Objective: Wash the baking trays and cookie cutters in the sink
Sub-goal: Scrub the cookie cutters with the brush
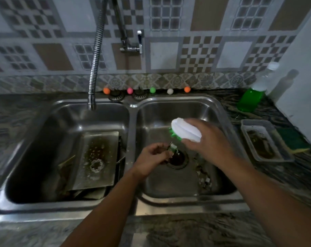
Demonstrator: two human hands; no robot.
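Head view: above the right steel sink basin's drain, the left hand pinches a small metal cookie cutter while the right hand grips a white green-bristled scrub brush just beside it, both clear of the basin walls.

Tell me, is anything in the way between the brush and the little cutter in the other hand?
Nothing visible. The brush in the right hand hovers just above the small cutter pinched by the left hand.

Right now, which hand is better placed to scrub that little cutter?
The right hand. It already grips the white scrub brush, green bristles pointing down just above the cookie cutter. The left hand pinches that cutter over the right basin's drain, so it can only steady it.
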